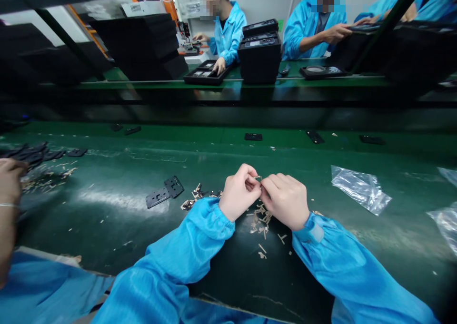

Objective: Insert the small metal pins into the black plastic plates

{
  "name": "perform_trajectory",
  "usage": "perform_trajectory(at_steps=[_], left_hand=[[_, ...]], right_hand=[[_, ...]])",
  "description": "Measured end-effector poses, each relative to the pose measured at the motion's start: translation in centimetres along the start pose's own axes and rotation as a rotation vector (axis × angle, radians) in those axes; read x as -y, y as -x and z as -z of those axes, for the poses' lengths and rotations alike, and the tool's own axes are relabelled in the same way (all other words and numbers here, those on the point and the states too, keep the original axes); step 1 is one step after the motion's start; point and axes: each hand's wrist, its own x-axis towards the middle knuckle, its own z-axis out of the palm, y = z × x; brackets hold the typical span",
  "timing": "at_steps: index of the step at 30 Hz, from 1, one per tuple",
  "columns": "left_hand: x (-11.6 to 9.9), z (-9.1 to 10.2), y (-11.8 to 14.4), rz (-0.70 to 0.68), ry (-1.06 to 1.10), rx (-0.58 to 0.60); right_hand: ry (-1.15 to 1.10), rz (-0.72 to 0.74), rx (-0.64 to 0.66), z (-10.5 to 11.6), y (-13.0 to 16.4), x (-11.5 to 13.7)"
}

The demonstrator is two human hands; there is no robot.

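Green belt — small part between fingers

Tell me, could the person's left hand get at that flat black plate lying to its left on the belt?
Probably yes: the black plate lies flat with bare belt between it and the left hand.

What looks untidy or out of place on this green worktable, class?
Small pale scraps lie scattered on the green table under the left hand and right hand, which pinch a tiny piece. A crumpled clear bag lies loose to the right.
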Motion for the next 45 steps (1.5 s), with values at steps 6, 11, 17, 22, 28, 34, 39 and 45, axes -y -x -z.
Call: perform_trajectory(at_steps=[6, 11, 17, 22, 28, 34, 39, 45], left_hand=[[0.0, 0.4, -0.3, -0.017, -0.015, -0.006], [-0.1, 0.5, -0.4, -0.024, 0.016, -0.007], [-0.3, 0.3, 0.0, -0.010, 0.008, 0.007], [-0.6, 0.4, 0.0, -0.029, -0.033, 0.025], [-0.6, 1.0, -0.3, -0.120, -0.030, 0.030], [-1.0, 1.4, -0.1, -0.234, -0.075, 0.030], [-1.1, 1.3, 0.1, -0.309, -0.134, 0.029], [-1.0, 1.4, 0.1, -0.348, -0.181, 0.019]], right_hand=[[0.022, -0.069, -0.023, 0.5, -0.2, -0.6], [-0.055, -0.061, 0.021, 0.8, -0.3, -0.4], [-0.010, 0.007, 0.021, 0.5, -0.2, 0.1], [0.020, 0.025, -0.019, 0.7, -0.4, -0.1], [-0.034, -0.089, -0.012, 1.9, -0.6, -1.2], [-0.334, -0.182, 0.036, 2.2, -0.8, -1.2], [-0.456, -0.175, 0.066, 2.1, -0.8, -1.0], [-0.521, -0.145, 0.122, 2.0, -0.8, -1.2]])
